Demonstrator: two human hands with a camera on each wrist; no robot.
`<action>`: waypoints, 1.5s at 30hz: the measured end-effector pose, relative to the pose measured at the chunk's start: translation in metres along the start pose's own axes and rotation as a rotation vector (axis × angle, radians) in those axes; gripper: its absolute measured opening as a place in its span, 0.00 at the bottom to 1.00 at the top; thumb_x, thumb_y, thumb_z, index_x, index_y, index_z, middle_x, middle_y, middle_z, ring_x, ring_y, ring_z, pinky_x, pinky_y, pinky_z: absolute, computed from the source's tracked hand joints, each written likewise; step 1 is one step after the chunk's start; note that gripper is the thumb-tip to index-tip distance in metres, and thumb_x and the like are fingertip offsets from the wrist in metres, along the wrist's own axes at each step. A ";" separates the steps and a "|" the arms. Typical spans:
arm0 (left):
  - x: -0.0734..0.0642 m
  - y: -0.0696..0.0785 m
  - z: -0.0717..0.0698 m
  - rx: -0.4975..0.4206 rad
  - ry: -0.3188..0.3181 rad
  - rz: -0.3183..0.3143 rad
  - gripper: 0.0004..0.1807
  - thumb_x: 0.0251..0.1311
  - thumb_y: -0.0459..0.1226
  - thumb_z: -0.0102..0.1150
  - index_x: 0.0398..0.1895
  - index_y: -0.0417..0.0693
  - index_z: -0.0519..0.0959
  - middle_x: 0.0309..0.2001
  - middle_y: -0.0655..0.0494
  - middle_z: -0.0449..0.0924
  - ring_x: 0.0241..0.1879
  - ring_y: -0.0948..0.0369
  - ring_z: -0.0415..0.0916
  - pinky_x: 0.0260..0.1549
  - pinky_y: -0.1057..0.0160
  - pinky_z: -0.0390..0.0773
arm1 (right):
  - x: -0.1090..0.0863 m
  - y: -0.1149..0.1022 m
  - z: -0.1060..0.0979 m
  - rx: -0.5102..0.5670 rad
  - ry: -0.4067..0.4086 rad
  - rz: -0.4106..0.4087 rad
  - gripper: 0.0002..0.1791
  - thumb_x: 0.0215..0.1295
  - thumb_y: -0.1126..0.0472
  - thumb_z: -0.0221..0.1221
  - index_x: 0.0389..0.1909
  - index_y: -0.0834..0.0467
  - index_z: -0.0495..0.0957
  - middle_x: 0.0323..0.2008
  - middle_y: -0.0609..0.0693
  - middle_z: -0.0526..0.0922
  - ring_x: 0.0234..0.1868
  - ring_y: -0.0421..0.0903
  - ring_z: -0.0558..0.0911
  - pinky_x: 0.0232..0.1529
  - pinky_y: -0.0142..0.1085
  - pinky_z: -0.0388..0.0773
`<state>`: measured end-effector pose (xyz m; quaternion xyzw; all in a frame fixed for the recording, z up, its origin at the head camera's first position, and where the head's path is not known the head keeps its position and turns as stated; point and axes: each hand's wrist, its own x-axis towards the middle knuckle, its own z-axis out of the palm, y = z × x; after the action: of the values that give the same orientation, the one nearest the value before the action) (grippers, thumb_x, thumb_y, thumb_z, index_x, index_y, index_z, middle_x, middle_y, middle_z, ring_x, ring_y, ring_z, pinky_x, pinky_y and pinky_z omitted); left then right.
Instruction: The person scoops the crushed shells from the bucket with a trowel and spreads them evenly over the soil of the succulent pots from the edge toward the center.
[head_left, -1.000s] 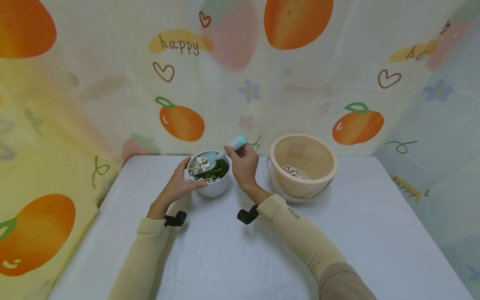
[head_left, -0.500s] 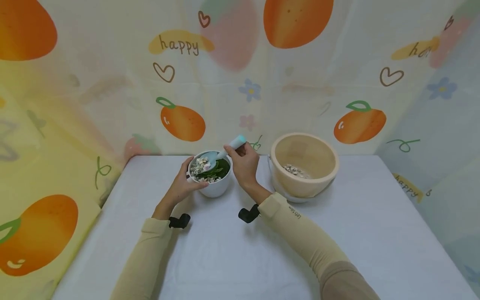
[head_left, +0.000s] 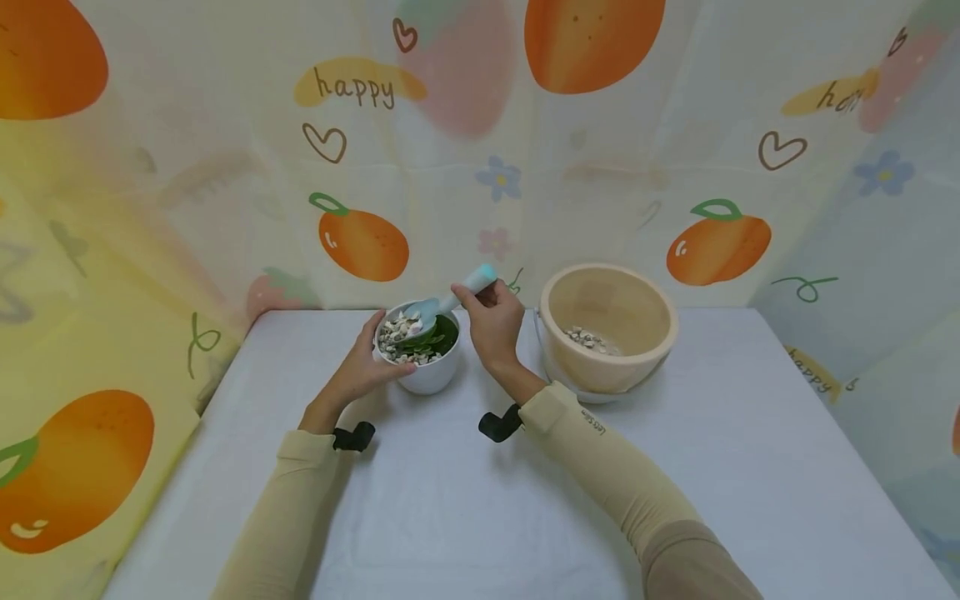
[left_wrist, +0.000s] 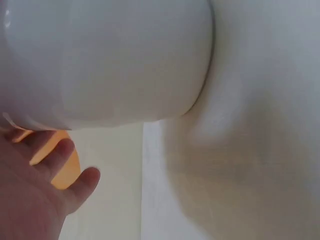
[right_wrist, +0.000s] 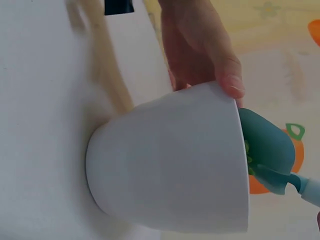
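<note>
In the head view my left hand (head_left: 358, 365) grips a small white plant pot (head_left: 429, 380) at its left side, thumb along the near rim. Green leaves (head_left: 426, 342) and pale pebbles (head_left: 393, 335) show inside the pot. My right hand (head_left: 497, 332) pinches the handle of a small light-blue trowel (head_left: 425, 310), whose blade tips down over the pot's mouth. From the right wrist, the trowel's blade (right_wrist: 272, 145) appears right at the rim, with the left thumb (right_wrist: 232, 82) on the pot's edge. The left wrist view shows the pot's wall (left_wrist: 115, 65) standing on the table.
A large cream bucket (head_left: 606, 377) with a thin handle stands right of my right hand, some pebbles (head_left: 588, 340) at its bottom. A white cloth (head_left: 420, 517) covers the table. Behind it hangs a fruit-patterned curtain (head_left: 450, 183).
My right hand has shifted slightly right and up with the trowel. More of the blade's blue shows, and fewer pebbles lie on it than before. My left hand keeps its hold on the pot.
</note>
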<state>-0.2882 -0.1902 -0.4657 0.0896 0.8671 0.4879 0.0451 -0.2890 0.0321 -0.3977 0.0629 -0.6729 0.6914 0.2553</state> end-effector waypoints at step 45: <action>-0.010 0.007 0.014 -0.056 0.101 0.005 0.63 0.45 0.46 0.76 0.77 0.46 0.42 0.75 0.42 0.50 0.73 0.46 0.50 0.70 0.38 0.52 | -0.007 -0.005 0.006 -0.046 -0.032 -0.055 0.14 0.57 0.60 0.69 0.37 0.67 0.81 0.34 0.62 0.86 0.36 0.53 0.86 0.39 0.36 0.83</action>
<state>-0.2758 -0.1767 -0.4675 0.0659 0.8540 0.5160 0.0025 -0.2819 0.0243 -0.3959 0.0865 -0.6905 0.6674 0.2650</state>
